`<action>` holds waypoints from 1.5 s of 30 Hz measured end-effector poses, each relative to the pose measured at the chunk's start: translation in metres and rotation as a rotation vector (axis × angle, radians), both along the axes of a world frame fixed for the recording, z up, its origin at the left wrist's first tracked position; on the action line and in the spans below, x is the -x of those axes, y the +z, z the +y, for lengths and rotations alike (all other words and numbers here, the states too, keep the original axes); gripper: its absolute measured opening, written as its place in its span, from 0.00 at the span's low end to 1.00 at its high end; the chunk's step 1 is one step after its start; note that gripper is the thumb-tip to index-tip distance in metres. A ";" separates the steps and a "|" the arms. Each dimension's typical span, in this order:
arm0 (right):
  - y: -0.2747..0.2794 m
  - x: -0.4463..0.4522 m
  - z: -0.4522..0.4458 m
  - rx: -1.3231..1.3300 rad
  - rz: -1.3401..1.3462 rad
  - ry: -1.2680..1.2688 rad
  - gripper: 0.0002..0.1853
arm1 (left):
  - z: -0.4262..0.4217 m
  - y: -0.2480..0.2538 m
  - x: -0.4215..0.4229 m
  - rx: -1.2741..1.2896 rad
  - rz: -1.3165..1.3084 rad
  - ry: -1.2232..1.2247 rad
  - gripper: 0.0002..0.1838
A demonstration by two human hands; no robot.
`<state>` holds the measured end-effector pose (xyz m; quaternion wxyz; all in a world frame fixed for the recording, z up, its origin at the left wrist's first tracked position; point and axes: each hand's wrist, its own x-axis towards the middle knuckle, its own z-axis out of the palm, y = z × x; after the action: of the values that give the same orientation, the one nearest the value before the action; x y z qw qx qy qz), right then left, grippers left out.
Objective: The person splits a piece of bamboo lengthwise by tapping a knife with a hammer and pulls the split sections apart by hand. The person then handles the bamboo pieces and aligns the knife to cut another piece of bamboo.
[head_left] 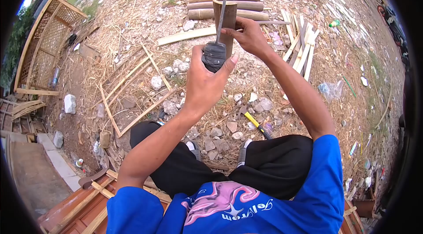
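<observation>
My left hand (206, 82) is closed around a black, tape-wrapped handle (214, 57). From it a long, thin metal blade (225, 0) points up and away, seen nearly edge-on, like a machete. My right hand (250, 36) grips a short split bamboo piece (229, 11), its thumb on the near face and its other fingers partly hidden behind. The bamboo stands roughly upright just behind the blade. Blade and bamboo overlap in view; whether they touch I cannot tell. The bamboo's lower end is hidden by my left hand and the handle.
Several bamboo lengths (198, 6) lie ahead, with a pale split strip (187, 36) nearer. Split strips (304, 47) are piled to the right. A yellow-handled hammer (253, 121) rests by my feet among stones. Left are a thin wooden frame (147, 110) and a lattice panel (46, 44).
</observation>
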<state>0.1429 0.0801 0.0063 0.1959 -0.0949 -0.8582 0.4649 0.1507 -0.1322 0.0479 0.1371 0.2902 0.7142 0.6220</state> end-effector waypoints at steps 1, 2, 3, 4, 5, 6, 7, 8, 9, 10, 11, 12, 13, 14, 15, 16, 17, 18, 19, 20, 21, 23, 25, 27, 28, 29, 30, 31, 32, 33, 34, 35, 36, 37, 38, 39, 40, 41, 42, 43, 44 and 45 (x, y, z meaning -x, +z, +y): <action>0.000 0.000 0.001 -0.009 -0.013 -0.001 0.19 | 0.001 0.000 0.000 0.012 0.008 0.007 0.27; -0.001 0.000 0.001 -0.018 -0.026 -0.002 0.20 | 0.001 0.000 0.000 0.024 0.017 0.015 0.27; -0.002 0.000 -0.001 -0.055 0.019 -0.040 0.22 | 0.002 0.002 0.000 0.040 -0.004 0.024 0.27; -0.003 0.000 -0.005 -0.094 0.064 -0.076 0.24 | 0.003 0.004 0.000 0.054 -0.025 0.035 0.27; -0.003 -0.001 -0.007 -0.135 0.112 -0.112 0.27 | 0.005 0.007 0.001 0.067 -0.043 0.046 0.27; 0.004 -0.006 -0.012 -0.048 0.114 -0.141 0.28 | 0.007 0.007 0.003 0.068 -0.065 0.048 0.27; 0.017 -0.016 -0.021 0.041 0.120 -0.168 0.30 | 0.009 0.006 0.007 0.070 -0.083 0.051 0.27; 0.031 -0.025 -0.030 0.129 0.124 -0.191 0.32 | 0.011 0.005 0.011 0.071 -0.102 0.057 0.27; 0.048 -0.034 -0.044 0.207 0.061 -0.125 0.32 | 0.012 -0.001 0.014 0.050 -0.063 0.055 0.28; 0.065 -0.045 -0.061 0.284 -0.004 -0.062 0.32 | 0.014 -0.010 0.016 0.028 -0.025 0.051 0.28; 0.073 -0.050 -0.072 0.358 -0.070 -0.002 0.32 | 0.017 -0.014 0.018 0.005 0.013 0.044 0.29; 0.071 -0.052 -0.079 0.318 -0.046 -0.002 0.33 | 0.018 -0.014 0.018 -0.010 -0.033 -0.031 0.30; 0.066 -0.053 -0.085 0.282 -0.024 -0.004 0.33 | 0.021 -0.017 0.016 -0.063 -0.025 -0.066 0.30; 0.062 -0.054 -0.088 0.245 -0.001 -0.006 0.33 | 0.024 -0.021 0.013 -0.117 -0.016 -0.100 0.30; 0.060 -0.054 -0.089 0.346 -0.022 -0.014 0.33 | 0.026 -0.020 0.010 -0.171 -0.008 -0.134 0.30; 0.059 -0.053 -0.090 0.449 -0.041 -0.023 0.32 | 0.026 -0.015 0.006 -0.067 -0.094 -0.147 0.30; 0.058 -0.053 -0.089 0.550 -0.058 -0.031 0.32 | 0.027 -0.015 0.007 -0.071 -0.109 -0.175 0.30; 0.055 -0.052 -0.088 0.584 -0.077 -0.037 0.28 | 0.029 -0.017 0.010 -0.074 -0.123 -0.200 0.30; 0.051 -0.050 -0.086 0.610 -0.070 -0.040 0.27 | 0.029 -0.019 0.012 -0.077 -0.137 -0.223 0.30; 0.048 -0.048 -0.084 0.636 -0.061 -0.043 0.25 | 0.031 -0.026 0.013 -0.118 -0.036 -0.198 0.31; 0.046 -0.048 -0.083 0.662 -0.051 -0.048 0.24 | 0.029 -0.019 0.012 -0.062 -0.040 -0.227 0.32; 0.049 -0.052 -0.080 0.635 -0.059 -0.048 0.22 | 0.022 -0.006 0.012 0.050 -0.046 -0.288 0.35; 0.053 -0.055 -0.076 0.650 -0.055 -0.034 0.21 | 0.015 0.009 0.015 0.089 -0.088 -0.306 0.33; 0.055 -0.055 -0.072 0.714 -0.035 -0.017 0.21 | 0.005 0.017 0.026 0.106 -0.096 -0.377 0.31; 0.060 -0.056 -0.074 0.761 -0.007 0.004 0.22 | 0.001 0.019 0.037 0.104 -0.084 -0.433 0.30; 0.055 -0.057 -0.072 0.746 -0.028 -0.002 0.22 | -0.004 0.022 0.050 0.103 -0.072 -0.488 0.29; 0.048 -0.056 -0.068 0.731 -0.048 -0.006 0.23 | -0.009 0.029 0.066 0.212 -0.089 -0.465 0.30; 0.045 -0.056 -0.066 0.712 -0.069 -0.007 0.23 | -0.013 0.040 0.084 0.318 -0.104 -0.440 0.31; 0.048 -0.059 -0.065 0.721 -0.081 -0.011 0.23 | -0.014 0.047 0.102 0.422 -0.120 -0.411 0.32; 0.054 -0.064 -0.066 0.731 -0.088 -0.016 0.23 | -0.008 0.029 0.122 0.384 0.006 -0.207 0.31; 0.059 -0.068 -0.069 0.741 -0.093 -0.018 0.23 | 0.003 0.010 0.132 0.315 0.287 -0.086 0.29; 0.063 -0.070 -0.072 0.752 -0.101 -0.018 0.23 | 0.015 -0.003 0.139 0.239 0.565 0.041 0.27; 0.064 -0.070 -0.074 0.764 -0.088 -0.033 0.22 | 0.030 -0.007 0.143 0.150 0.596 -0.024 0.25; 0.063 -0.069 -0.074 0.755 -0.092 -0.035 0.22 | 0.048 -0.009 0.145 0.061 0.624 -0.089 0.24; 0.060 -0.069 -0.074 0.748 -0.096 -0.041 0.22 | 0.061 -0.014 0.150 0.017 0.568 -0.173 0.23; 0.058 -0.068 -0.074 0.738 -0.093 -0.049 0.22 | 0.074 -0.020 0.156 -0.023 0.507 -0.255 0.22; 0.058 -0.070 -0.075 0.717 -0.069 -0.050 0.21 | 0.087 -0.029 0.162 -0.019 0.362 -0.352 0.21; 0.058 -0.071 -0.076 0.716 -0.059 -0.065 0.21 | 0.097 -0.040 0.165 -0.014 0.212 -0.451 0.20; 0.058 -0.072 -0.076 0.714 -0.050 -0.082 0.21 | 0.101 -0.045 0.154 -0.114 0.190 -0.378 0.24; 0.058 -0.073 -0.076 0.714 -0.045 -0.100 0.21 | 0.105 -0.047 0.148 -0.097 0.223 -0.330 0.23; 0.058 -0.074 -0.076 0.725 -0.014 -0.115 0.21 | 0.109 -0.049 0.143 -0.078 0.252 -0.282 0.23; 0.057 -0.076 -0.074 0.725 -0.010 -0.129 0.21 | 0.111 -0.051 0.139 -0.057 0.284 -0.231 0.22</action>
<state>0.2190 0.0061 0.0628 0.1743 -0.2146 -0.6309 0.7250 0.0117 -0.0216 -0.0030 0.0973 0.4588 0.6704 0.5749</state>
